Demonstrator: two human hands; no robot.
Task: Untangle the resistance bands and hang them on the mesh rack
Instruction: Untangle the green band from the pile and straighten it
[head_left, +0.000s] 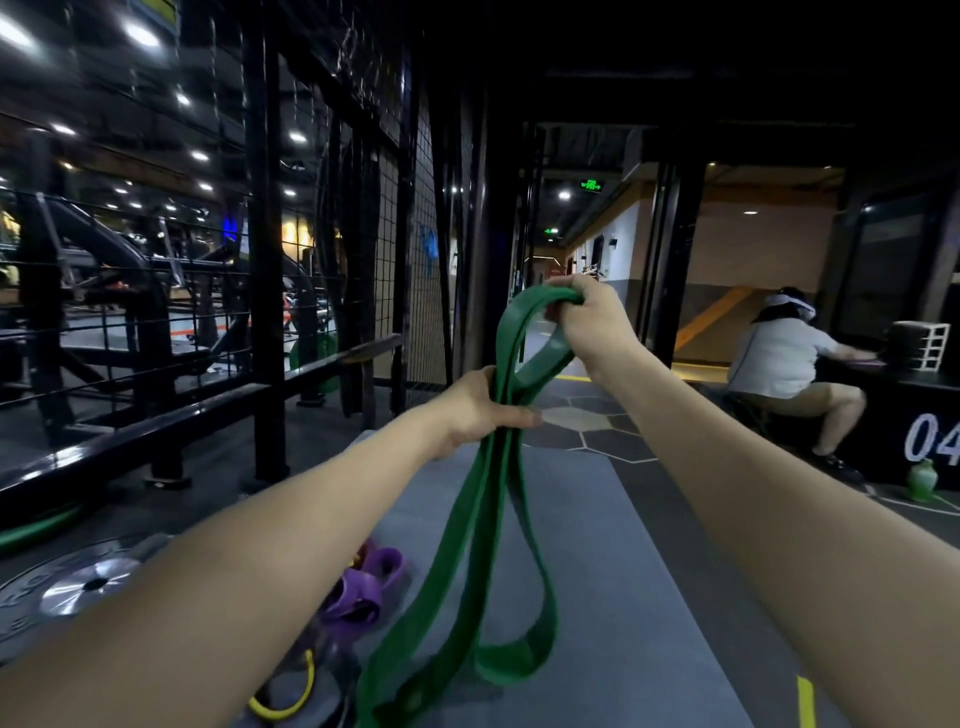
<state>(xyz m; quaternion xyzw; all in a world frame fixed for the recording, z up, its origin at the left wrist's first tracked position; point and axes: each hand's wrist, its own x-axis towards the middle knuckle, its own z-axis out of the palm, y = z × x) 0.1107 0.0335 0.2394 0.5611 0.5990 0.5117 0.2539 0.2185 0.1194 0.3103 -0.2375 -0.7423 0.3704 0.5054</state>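
I hold a wide green resistance band (483, 525) in front of me. My right hand (589, 325) grips its top loop, raised at about chest height. Lower down, my left hand (480, 410) grips the strands bunched together. Below my left hand the band hangs in long loops toward the floor. A purple band (363, 584) lies in a heap on the grey mat (623, 571), and a thin yellow band (291, 699) lies near it at the bottom. The black mesh rack (395, 249) stands ahead on the left.
A weight plate (78, 582) lies on the floor at the left, beside a black rail (156, 431). A person sits at the right near a black box marked 04 (930, 441). A green jug (922, 480) stands by that box.
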